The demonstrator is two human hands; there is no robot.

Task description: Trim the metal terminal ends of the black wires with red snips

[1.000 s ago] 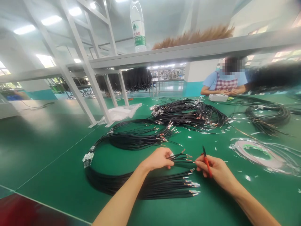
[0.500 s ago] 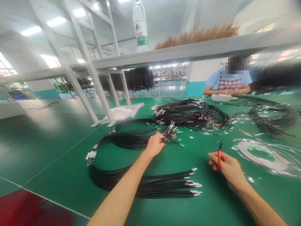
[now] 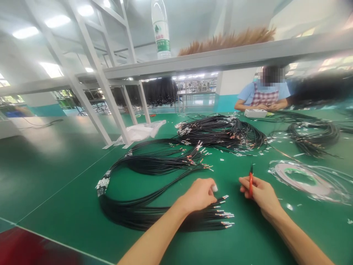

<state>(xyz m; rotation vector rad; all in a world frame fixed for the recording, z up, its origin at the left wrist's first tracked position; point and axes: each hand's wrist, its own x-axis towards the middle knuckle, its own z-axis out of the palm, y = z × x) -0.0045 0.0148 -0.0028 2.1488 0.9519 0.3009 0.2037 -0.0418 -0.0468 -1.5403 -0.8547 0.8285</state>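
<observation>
My left hand (image 3: pixel 200 195) is over the near row of black cables (image 3: pixel 132 217), close to their light-tipped ends. Its fingers are curled, with a small white piece at one fingertip; what they grip is hidden. My right hand (image 3: pixel 259 193) is closed around small red-handled snips (image 3: pixel 250 184), whose dark pointed jaws face up and away. Farther off lies another fan of black cables (image 3: pixel 154 163) with copper-coloured and white ends. Both groups curve together at the left, where white labels (image 3: pixel 103 184) cluster. A few separate strands (image 3: pixel 176 182) stretch between them.
A large pile of black cables (image 3: pixel 217 132) lies behind, with another coil (image 3: pixel 314 136) at right. A flat pale ring (image 3: pixel 303 178) with clear strands is nearer. Shelf legs (image 3: pixel 116 117) stand beside a plastic bag (image 3: pixel 143 131). A person (image 3: pixel 264 95) sits across the green table.
My left hand has left the far cable ends and come nearer and right, to the near row's ends. My right hand keeps the snips, shifting slightly left in view.
</observation>
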